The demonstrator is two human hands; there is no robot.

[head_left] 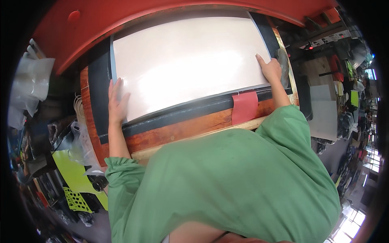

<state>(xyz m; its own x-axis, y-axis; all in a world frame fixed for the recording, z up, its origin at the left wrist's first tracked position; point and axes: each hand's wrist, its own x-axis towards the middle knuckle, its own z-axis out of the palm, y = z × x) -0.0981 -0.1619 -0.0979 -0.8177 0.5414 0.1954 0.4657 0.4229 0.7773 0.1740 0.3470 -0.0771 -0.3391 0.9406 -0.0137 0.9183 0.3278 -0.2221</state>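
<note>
A large, glossy white sheet (182, 60) lies before me on a black board (99, 93), with a thin blue-grey strip showing along its sides. My left hand (117, 103) is open at the sheet's lower left edge, its fingers stretched flat and slightly blurred. At the right edge my right hand (271, 69) rests with its thumb spread out over the white surface. Its other fingers bend past that edge and are partly hidden. Neither hand clearly grips anything. A red flap (245, 107) hangs over the board's near edge, left of my right forearm.
A red machine part (170, 10) arches over the far side. Worn reddish-brown metal (178, 128) borders the board. Clear plastic (79, 141) and yellow-green sheets (69, 170) are at the left. To the right stand a pale panel (324, 113) and cluttered shelves.
</note>
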